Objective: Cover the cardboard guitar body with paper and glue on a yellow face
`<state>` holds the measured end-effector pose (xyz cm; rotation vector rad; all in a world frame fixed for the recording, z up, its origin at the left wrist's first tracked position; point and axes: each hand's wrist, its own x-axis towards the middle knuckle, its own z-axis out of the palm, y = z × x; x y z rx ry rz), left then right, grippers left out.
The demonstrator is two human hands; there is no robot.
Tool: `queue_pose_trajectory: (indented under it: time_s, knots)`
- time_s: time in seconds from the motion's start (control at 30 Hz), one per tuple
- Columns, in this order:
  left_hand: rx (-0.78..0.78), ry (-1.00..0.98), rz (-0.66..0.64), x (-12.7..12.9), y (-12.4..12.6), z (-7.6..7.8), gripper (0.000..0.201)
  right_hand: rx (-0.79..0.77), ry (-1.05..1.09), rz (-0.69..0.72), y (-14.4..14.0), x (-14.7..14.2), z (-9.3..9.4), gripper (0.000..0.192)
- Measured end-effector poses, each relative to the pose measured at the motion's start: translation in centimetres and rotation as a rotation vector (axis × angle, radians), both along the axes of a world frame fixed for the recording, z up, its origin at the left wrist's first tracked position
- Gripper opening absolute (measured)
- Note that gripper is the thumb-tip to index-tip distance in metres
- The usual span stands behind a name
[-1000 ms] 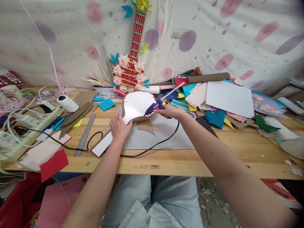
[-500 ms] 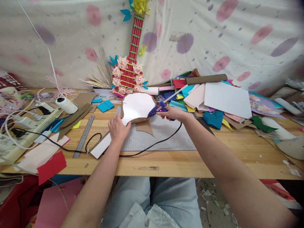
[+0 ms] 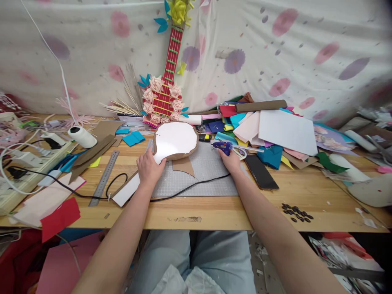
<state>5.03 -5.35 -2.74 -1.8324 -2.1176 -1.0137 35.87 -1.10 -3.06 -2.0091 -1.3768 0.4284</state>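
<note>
Two hands: both down on the desk [image 3: 214,212].
Left hand [image 3: 149,168]: flat, pinning the cutout [image 3: 174,141] at its neck.
Right hand [image 3: 230,160]: wrapped on the glue gun [image 3: 223,146], on the mat [image 3: 208,171].
Cutout: light, stiff card; probably bends, so hold by the rim.
Gun: hot nozzle likely; grip the handle.

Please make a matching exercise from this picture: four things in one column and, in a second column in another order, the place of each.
Things:
1 glue gun
2 metal ruler
3 white cut-out
4 black phone

Places:
a under the left hand
b right of the right hand
c at the right hand
d left of the left hand

Pairs: 1-c, 2-d, 3-a, 4-b
</note>
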Motion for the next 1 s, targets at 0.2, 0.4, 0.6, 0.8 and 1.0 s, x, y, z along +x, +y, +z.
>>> queue_pose_trajectory:
  time_s: [0.2, 0.4, 0.6, 0.8, 1.0]
  knots:
    - [0.000, -0.020, -0.014, -0.2, 0.1, -0.1, 0.068, 0.026, -0.220, 0.004, -0.6, -0.6, -0.4, 0.044]
    - [-0.031, -0.028, 0.002, 0.0, 0.0, 0.3, 0.070, 0.068, -0.404, -0.025, -3.3, -0.1, 0.8, 0.042]
    - [-0.042, -0.025, 0.013, 0.0, 0.3, 0.1, 0.070, 0.093, -0.100, 0.438, -3.0, -4.7, 3.2, 0.029]
    - [-0.024, -0.006, 0.005, -0.1, 0.3, -0.2, 0.069, 0.252, -0.087, 0.653, 0.1, -12.0, 3.4, 0.023]
    - [-0.024, -0.019, 0.001, -0.1, 0.2, -0.2, 0.069, 0.179, -0.180, 0.682, 1.6, -13.3, 2.8, 0.017]
